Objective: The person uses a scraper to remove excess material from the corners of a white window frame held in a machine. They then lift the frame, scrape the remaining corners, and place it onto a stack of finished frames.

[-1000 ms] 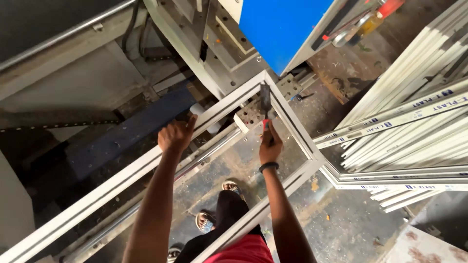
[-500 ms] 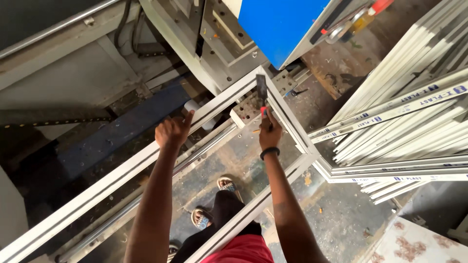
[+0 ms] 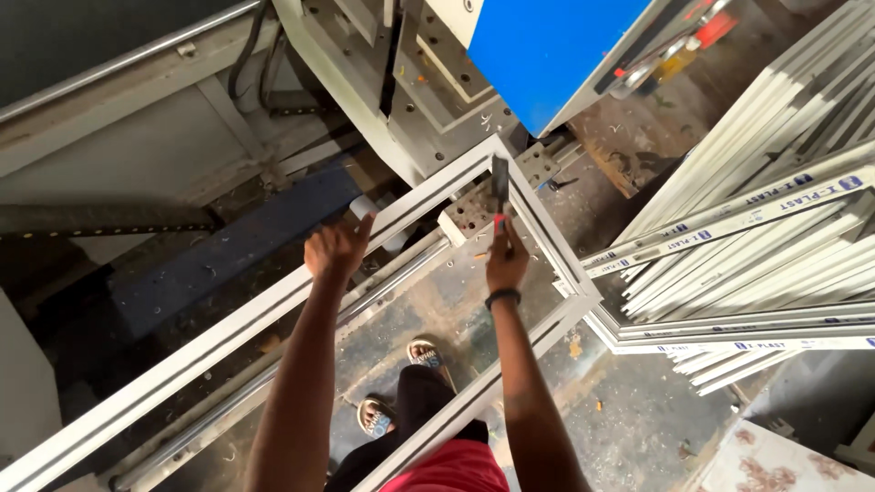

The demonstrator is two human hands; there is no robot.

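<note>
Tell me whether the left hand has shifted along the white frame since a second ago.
No. The left hand rests at the same spot on the white frame, just left of the perforated block.
</note>
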